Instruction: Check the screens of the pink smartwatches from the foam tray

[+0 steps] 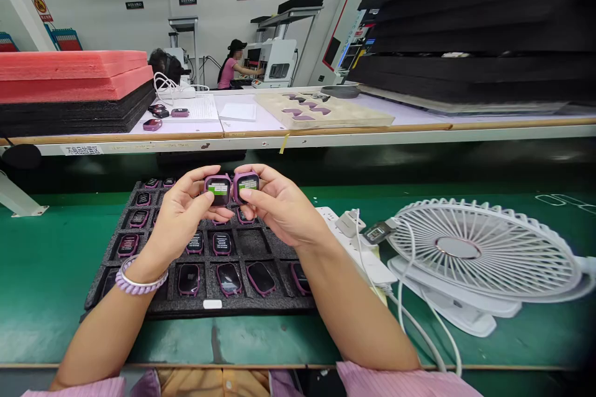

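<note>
Pinching purple-cased smartwatch (218, 185) in left hand (180, 217), matching smartwatch (248, 182) pinched in right hand (285, 208) just beside, at three o'clock. Holding both over foam tray (261, 304), mostly toward six o'clock.

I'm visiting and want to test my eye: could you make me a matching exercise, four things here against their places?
Things
1. Two watches showing green
2. Black tray
3. Fan
4. Red slabs

Places
A. On the shelf, at the picture's left
B. One in the left hand, one in the right hand
C. On the green bench, right of the power strip
D. Below the hands, with other watches in its compartments

Pairs: 1-B; 2-D; 3-C; 4-A
</note>
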Demonstrator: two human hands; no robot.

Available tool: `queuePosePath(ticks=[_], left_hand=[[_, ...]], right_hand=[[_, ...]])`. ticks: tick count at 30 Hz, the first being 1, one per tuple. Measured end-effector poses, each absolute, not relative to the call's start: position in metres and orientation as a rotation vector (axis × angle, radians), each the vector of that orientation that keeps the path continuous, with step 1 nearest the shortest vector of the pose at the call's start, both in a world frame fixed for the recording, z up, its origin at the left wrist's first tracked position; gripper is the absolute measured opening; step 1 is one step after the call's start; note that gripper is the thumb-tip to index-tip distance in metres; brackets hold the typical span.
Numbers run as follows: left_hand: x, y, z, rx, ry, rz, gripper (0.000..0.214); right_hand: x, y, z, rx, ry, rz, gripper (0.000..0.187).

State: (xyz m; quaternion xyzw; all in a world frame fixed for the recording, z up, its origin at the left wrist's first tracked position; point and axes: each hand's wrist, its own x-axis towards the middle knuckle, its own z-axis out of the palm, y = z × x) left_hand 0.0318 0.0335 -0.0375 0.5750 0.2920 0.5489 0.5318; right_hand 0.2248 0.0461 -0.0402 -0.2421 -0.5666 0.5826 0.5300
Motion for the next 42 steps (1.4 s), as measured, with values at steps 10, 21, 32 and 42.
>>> queuePosePath(ticks=[10,21,32,42], left_hand=[[0.029,0.05,-0.019,1.324,0.707,1.31,0.053],[0.03,0.09,0.055,1.503,0.596,1.464,0.052],[0.032,0.099,0.063,1.766,0.498,1.563,0.065],[0.036,0.098,0.054,1.751,0.449,1.594,0.068]], right_hand=[[0.221,0.063,-0.031,-0.528,-1.315,1.434,0.052],[0.221,0.113,0.043,-0.364,-1.528,1.146,0.036],[0.223,0.118,0.068,-0.199,-1.621,1.043,0.049],[0.231,0.105,0.061,-0.217,-1.666,1.105,0.06]])
